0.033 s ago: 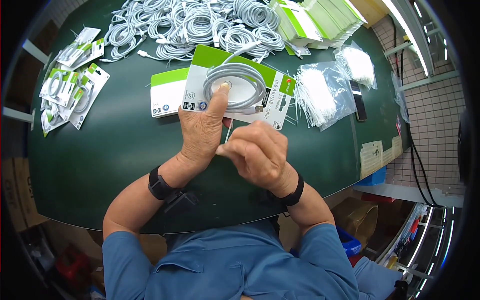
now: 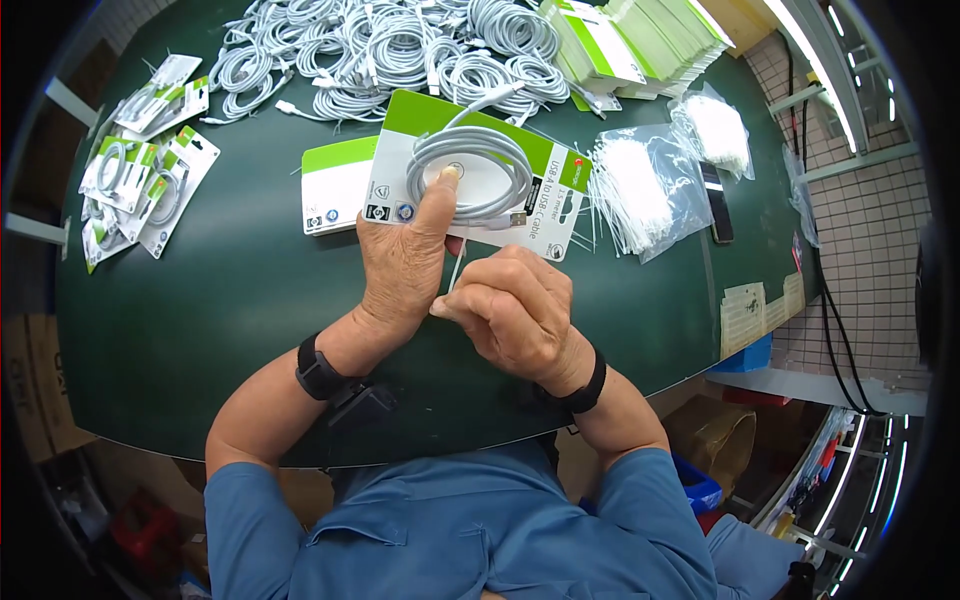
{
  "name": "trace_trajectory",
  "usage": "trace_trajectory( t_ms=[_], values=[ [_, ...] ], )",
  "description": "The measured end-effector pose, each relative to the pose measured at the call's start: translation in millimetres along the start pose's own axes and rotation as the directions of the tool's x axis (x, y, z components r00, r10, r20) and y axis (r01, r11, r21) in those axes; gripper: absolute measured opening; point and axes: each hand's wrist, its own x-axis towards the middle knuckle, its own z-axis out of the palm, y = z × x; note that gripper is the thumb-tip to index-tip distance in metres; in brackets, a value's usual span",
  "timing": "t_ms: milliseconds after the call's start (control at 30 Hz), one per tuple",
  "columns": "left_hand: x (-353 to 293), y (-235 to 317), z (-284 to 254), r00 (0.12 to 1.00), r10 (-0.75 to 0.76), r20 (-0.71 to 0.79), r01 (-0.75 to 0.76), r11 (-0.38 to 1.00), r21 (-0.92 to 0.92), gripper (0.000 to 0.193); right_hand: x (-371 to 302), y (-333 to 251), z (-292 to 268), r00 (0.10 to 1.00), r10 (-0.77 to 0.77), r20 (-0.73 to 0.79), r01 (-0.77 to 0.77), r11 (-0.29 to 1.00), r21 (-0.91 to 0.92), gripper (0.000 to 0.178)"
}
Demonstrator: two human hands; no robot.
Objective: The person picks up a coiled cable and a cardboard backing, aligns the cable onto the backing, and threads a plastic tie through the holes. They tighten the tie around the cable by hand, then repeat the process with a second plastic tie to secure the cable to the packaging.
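My left hand (image 2: 408,240) grips a green and white backing card (image 2: 400,128), its thumb pressing inside a coiled grey-white USB cable (image 2: 521,180) that lies on the card's face. The card is tilted, and my left fingers are mostly hidden behind it. Below the card's lower edge, my right hand (image 2: 515,305) is closed in a pinch on the end of a thin white cable tie (image 2: 457,272). The tie runs up toward the back of the card, where its other end is hidden. A stack of similar cards (image 2: 335,190) lies just behind my left hand.
Loose coiled cables (image 2: 390,45) heap at the far side. Carded cables (image 2: 150,190) pile at the left. More card stacks (image 2: 650,50) stand far right, near bags of white cable ties (image 2: 640,190) and a dark phone (image 2: 718,205). The green table (image 2: 250,330) has a curved near edge.
Hardly anything differs. My right hand has shifted very slightly, still pinching the cable tie; the left hand, card and coil stay put.
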Motion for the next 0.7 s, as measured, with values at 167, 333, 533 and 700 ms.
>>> trace_trajectory(
  t_ms=[167, 333, 533, 700],
  values=[
    [1.5, -11.9, 0.3, 0.971, 0.240, -0.002, -0.240, 0.971, 0.000, 0.020, 2.1, 7.9, -1.9, 0.999, 0.016, 0.033, -0.017, 1.000, 0.017, 0.029],
    [1.6, -14.1, 1.7, 0.987, 0.162, 0.018, -0.159, 0.981, -0.109, 0.020, -0.3, 21.2, -5.9, 0.999, 0.022, 0.025, -0.020, 0.997, -0.080, 0.028],
    [-2.4, -11.1, 3.6, 0.992, 0.100, 0.079, -0.092, 0.991, -0.099, 0.019, 3.4, 23.4, -5.3, 0.991, 0.075, -0.108, -0.085, 0.992, -0.098, 0.028],
    [2.2, -16.7, -2.1, 0.993, 0.077, 0.088, -0.071, 0.995, -0.073, 0.019, 6.6, 25.2, -6.6, 0.993, 0.120, -0.007, -0.119, 0.978, -0.169, 0.023]
  ],
)
